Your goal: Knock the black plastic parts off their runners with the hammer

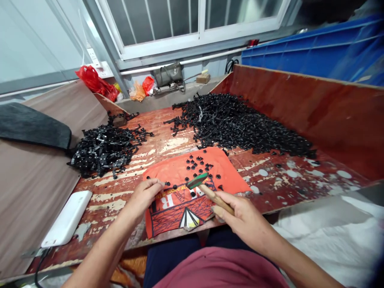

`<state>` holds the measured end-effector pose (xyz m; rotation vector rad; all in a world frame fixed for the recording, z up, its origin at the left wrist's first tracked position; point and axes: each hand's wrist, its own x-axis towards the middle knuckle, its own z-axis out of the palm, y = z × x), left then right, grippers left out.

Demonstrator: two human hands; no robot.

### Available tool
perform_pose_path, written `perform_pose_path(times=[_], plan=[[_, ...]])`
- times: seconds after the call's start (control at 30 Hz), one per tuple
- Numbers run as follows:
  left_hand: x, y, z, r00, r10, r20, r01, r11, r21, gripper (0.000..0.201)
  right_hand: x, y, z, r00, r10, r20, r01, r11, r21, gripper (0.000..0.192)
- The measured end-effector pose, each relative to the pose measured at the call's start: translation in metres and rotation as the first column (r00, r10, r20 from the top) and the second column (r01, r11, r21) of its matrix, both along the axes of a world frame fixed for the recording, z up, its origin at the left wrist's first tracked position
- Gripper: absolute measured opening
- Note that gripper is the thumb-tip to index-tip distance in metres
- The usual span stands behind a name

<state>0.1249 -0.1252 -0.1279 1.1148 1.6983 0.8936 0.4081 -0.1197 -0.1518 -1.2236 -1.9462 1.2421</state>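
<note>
My left hand point(146, 197) is closed in a pinch over the left side of an orange printed cloth point(177, 166), a small black plastic part point(167, 183) at its fingertips. In my right hand point(240, 212) is a tool with a wooden handle point(214, 196) and a flat, dark green head point(197, 181); its exact kind is unclear. The head hangs above the cloth's middle. Several small round black parts point(195, 165) lie scattered over the cloth, mostly beyond the tool.
A large heap of black plastic parts point(234, 124) fills the back right, against a reddish board point(306, 104). Another black heap point(103, 148) lies at left, near a white power bank-like box point(67, 218) with a cable. A blue crate point(300, 50) stands behind the board.
</note>
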Motion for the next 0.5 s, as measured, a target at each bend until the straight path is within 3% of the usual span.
perform_pose_path(times=[0.17, 0.33, 0.5], plan=[[0.002, 0.011, -0.016, 0.985, -0.077, -0.152, 0.079, 0.997, 0.008, 0.029, 0.012, -0.002, -0.009, 0.999, -0.010, 0.045, 0.008, 0.999, 0.034, 0.018], [0.003, 0.011, -0.020, 0.924, -0.131, -0.360, 0.148, 0.989, 0.022, 0.029, 0.011, -0.001, -0.013, 0.998, 0.007, 0.063, -0.007, 1.000, 0.010, 0.022], [-0.001, 0.017, -0.024, 0.908, -0.148, -0.392, 0.163, 0.987, 0.003, 0.033, 0.004, 0.003, -0.007, 0.996, 0.030, 0.088, -0.033, 0.999, 0.038, 0.023]])
